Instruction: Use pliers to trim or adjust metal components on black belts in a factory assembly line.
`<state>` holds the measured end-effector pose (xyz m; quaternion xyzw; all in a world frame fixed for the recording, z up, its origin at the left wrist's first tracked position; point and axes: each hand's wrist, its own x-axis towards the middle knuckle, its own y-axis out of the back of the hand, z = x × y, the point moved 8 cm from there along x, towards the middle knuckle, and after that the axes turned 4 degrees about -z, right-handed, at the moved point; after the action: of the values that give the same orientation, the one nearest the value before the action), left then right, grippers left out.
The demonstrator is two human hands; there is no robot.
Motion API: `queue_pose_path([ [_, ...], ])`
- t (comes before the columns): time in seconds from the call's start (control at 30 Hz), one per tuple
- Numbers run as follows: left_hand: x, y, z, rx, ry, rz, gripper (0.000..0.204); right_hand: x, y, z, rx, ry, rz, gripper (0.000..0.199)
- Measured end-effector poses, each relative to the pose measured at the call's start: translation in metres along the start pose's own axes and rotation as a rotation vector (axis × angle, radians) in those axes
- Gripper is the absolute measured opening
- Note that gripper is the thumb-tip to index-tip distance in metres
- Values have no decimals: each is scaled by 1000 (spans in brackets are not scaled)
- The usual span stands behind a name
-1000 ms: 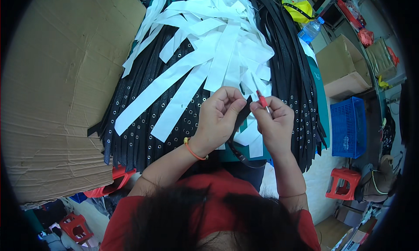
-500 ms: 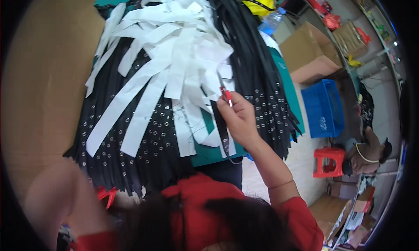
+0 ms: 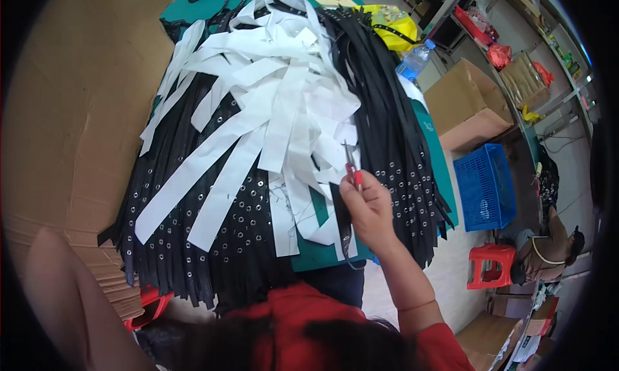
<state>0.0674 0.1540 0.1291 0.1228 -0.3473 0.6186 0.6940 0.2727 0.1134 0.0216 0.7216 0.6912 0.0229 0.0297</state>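
My right hand [image 3: 371,206] is closed around red-handled thread snips [image 3: 353,168], with the two thin metal blades pointing away from me over white fabric strips [image 3: 284,106]. Directly below this hand a black strap [image 3: 343,219] with an eyelet hangs toward the table's near edge; whether my fingers hold it too I cannot tell. The white strips lie loosely piled on many black eyelet straps [image 3: 213,210], which fan out toward me. My left arm [image 3: 71,300] is sharply bent at the lower left, and its hand is out of sight.
Under the straps is a green tabletop [image 3: 316,258]. A large cardboard sheet [image 3: 77,126] borders it on the left. On the right are a water bottle [image 3: 416,60], yellow bag [image 3: 393,29], open carton [image 3: 464,103], blue basket [image 3: 485,187], red stool [image 3: 490,266] and a seated person [image 3: 548,251].
The view has shifted, so the table and straps sit lower and further right in the picture. My left arm has moved toward the left edge. My right hand keeps the snips.
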Motion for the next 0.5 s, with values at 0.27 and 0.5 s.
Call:
queue_pose_path([
  [0.27,-11,27,-10,106,8,29,35,6,-16,19,26,-59,-19,6],
  [0.5,5,53,9,207,-54,48,35,5,-36,15,38,-112,-67,6],
])
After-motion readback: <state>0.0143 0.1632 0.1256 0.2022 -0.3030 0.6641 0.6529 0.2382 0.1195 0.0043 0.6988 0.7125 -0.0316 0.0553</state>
